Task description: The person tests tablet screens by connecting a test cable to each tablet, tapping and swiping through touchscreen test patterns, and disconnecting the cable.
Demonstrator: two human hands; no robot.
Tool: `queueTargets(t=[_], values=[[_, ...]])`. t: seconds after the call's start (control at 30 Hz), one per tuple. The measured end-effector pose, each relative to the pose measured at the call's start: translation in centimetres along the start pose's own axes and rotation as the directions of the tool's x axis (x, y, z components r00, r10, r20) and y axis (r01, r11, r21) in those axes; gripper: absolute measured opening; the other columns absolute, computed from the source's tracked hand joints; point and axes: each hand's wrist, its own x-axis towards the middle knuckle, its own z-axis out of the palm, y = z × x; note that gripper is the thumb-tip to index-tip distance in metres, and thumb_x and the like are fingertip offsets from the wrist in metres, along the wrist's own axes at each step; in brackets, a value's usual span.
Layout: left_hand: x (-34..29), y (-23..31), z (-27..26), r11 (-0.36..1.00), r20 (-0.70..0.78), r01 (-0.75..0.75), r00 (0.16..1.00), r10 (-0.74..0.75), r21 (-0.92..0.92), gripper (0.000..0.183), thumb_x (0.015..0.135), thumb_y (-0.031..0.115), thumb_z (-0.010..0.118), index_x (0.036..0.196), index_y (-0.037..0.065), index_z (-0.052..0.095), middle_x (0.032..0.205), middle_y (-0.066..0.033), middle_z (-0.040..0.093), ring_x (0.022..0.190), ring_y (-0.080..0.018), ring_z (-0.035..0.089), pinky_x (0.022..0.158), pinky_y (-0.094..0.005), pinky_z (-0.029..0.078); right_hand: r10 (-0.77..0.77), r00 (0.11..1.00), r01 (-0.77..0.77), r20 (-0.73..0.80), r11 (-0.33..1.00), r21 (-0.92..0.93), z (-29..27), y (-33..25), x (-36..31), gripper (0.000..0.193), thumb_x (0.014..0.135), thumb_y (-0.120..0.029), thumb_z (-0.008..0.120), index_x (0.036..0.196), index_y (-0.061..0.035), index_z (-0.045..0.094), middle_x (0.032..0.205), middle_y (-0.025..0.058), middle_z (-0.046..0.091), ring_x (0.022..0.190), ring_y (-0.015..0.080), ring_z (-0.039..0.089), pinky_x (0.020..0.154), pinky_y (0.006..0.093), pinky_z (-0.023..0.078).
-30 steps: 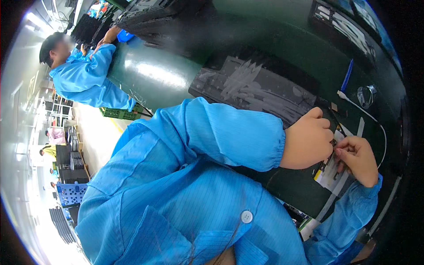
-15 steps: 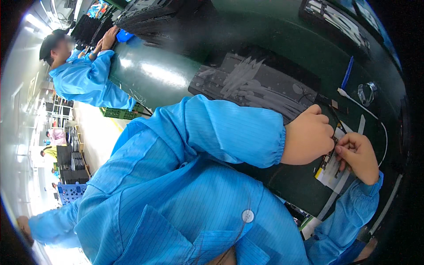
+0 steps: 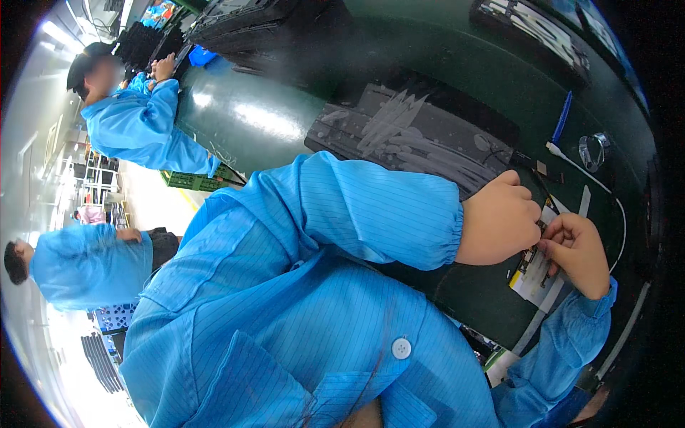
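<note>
Both my hands meet over a narrow circuit board (image 3: 529,265) with yellow edging, which lies on a white sheet (image 3: 534,291) at the right of the bench. My left hand (image 3: 501,220) is curled into a near fist, knuckles up, its fingertips hidden. Opposite it, my right hand (image 3: 579,251) pinches with thumb and forefinger right beside the board; whatever is between the fingertips is too small to make out. Just beyond my left hand, a dark flat panel (image 3: 414,135) with grey smears lies on the bench.
A blue pen (image 3: 562,118), a white cable (image 3: 596,178) and a clear ring-shaped item (image 3: 594,151) lie at the far right. Dark stacked parts (image 3: 242,32) stand at the back left. One co-worker (image 3: 132,128) works at the bench's left; another person (image 3: 89,264) is behind, at the left.
My hands have barely moved and keep the same grip. The co-worker's hands have shifted at the bench. Another person in blue has come into view at the left.
</note>
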Motion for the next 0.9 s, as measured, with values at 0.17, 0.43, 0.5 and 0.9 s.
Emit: queueTargets(t=[0.17,0.43,0.5,0.9], values=[[0.0,0.0,0.0,1.000,0.005,-0.003,1.000,0.003,-0.001,0.006,0.068,0.020,0.060,0.071,0.016,0.064,0.072,0.0011,0.054,0.074,-0.0170,0.053,0.072,-0.0324,0.037,0.011,1.000,-0.012,-0.023,1.000,-0.028,0.1,0.1,0.1,0.010,0.075,0.003,0.062,0.077,0.0004,0.053,0.059,0.0024,0.053,0.045,0.0061,0.050,0.040,0.0194,0.041],[0.0,0.0,0.2,1.000,-0.018,0.010,1.000,-0.010,-0.001,0.006,0.069,0.020,0.059,0.069,0.016,0.063,0.072,0.0008,0.054,0.074,-0.0171,0.054,0.072,-0.0320,0.037,0.015,0.998,-0.017,-0.063,0.999,-0.045,0.6,-0.2,0.1,0.012,0.074,0.002,0.064,0.075,-0.0010,0.052,0.057,0.0012,0.051,0.043,0.0060,0.049,0.039,0.0192,0.037],[0.0,0.0,0.2,1.000,-0.015,0.010,1.000,-0.010,0.000,0.007,0.069,0.020,0.059,0.069,0.016,0.063,0.072,0.0007,0.054,0.074,-0.0172,0.054,0.072,-0.0320,0.037,0.024,0.997,-0.028,-0.076,0.998,-0.058,0.7,-0.2,0.1,0.013,0.074,0.001,0.064,0.074,-0.0013,0.051,0.056,0.0009,0.050,0.043,0.0059,0.048,0.039,0.0193,0.037],[0.0,0.1,0.1,1.000,0.004,0.013,1.000,-0.013,0.007,0.008,0.070,0.021,0.058,0.067,0.015,0.062,0.072,-0.0004,0.055,0.074,-0.0180,0.054,0.072,-0.0322,0.037,-0.017,0.986,-0.010,-0.167,0.987,-0.157,1.4,-0.1,-0.1,0.015,0.073,0.001,0.065,0.071,-0.0013,0.050,0.057,0.0023,0.051,0.045,0.0079,0.049,0.040,0.0220,0.038]])
